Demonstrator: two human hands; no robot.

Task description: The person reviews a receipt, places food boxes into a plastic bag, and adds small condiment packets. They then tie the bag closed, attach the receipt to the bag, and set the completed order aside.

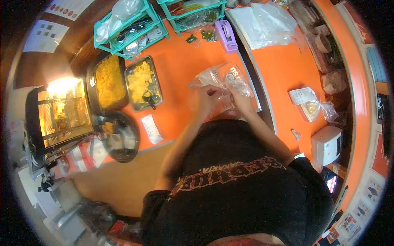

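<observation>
A clear plastic bag [217, 76] lies in front of my body on the orange counter, close to a flat item with white lettering [234, 70]. My left hand [208, 95] is closed on the near left part of the bag, its fingers bent inward. Close beside it, my right hand [237, 95] grips the bag's near right part with thumb and fingers together. Both hands are nearly touching. What is inside the bag between them is too small to make out.
Left of my hands are a metal tray [159, 92] of yellow food, a larger yellow-filled container [110, 82] and a paper slip [152, 128]. Teal racks [123, 35] and a purple tape dispenser [226, 36] stand behind. At right are a wrapped bag [310, 107] and a white device [326, 144].
</observation>
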